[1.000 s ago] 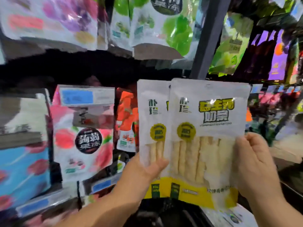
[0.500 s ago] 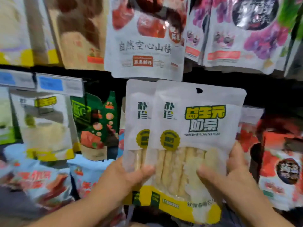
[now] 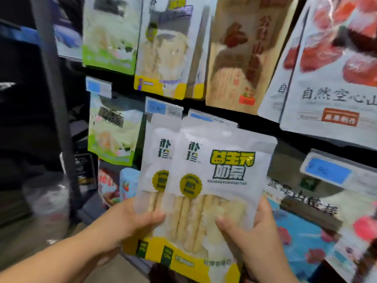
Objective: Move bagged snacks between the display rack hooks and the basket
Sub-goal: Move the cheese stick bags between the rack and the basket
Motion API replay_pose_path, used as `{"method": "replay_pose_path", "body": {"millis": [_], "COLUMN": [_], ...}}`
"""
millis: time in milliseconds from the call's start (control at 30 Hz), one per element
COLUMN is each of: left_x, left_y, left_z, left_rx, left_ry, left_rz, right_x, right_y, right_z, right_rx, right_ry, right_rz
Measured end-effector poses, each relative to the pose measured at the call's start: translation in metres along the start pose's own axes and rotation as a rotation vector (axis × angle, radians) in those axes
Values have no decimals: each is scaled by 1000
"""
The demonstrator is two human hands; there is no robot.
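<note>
1. Snack bags, two, white with yellow bottoms: the front bag [image 3: 220,180] overlaps the rear bag [image 3: 157,152], both upright and held up against the hanging stock.
2. Your left hand [image 3: 130,223] pinches the rear bag low on its left side, thumb across its face.
3. Your right hand [image 3: 251,237] grips the front bag's right side, thumb on the clear window.
4. A matching bag [image 3: 163,58] hangs in the row above.

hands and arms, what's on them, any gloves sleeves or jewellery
The left hand and right hand are bare: no gloves, rings or wristbands show. The left forearm is uncovered to the frame edge, with no sleeve in view. Only a little of the right wrist shows, and it is bare too.
</note>
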State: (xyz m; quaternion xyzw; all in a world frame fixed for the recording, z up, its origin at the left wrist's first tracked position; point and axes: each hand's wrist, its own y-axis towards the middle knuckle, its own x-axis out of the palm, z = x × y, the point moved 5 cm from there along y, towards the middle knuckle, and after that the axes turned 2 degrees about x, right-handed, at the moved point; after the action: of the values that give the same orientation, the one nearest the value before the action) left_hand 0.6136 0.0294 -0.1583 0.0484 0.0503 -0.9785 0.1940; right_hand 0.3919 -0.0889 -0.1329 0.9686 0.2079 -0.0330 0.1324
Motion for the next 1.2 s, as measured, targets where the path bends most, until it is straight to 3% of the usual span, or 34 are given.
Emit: {"method": "replay_pose_path", "body": {"millis": [300, 600, 833, 1200], "left_x": [-104, -139, -150, -155], "left_y": [5, 13, 9, 13], "left_z": [-17, -44, -36, -40], "left_rx": [-66, -121, -68, -122], "left_ry": [199, 167, 134, 128], "left_rz": [186, 472, 736, 816], "right_x": [61, 122, 153, 168], "right_y": [20, 48, 73, 91], "right_z": [27, 36, 27, 22], "right_rx": [24, 25, -19, -12], "right_ry": [-91, -81, -54, -96], "right_rz": [-24, -52, -21, 44]}}
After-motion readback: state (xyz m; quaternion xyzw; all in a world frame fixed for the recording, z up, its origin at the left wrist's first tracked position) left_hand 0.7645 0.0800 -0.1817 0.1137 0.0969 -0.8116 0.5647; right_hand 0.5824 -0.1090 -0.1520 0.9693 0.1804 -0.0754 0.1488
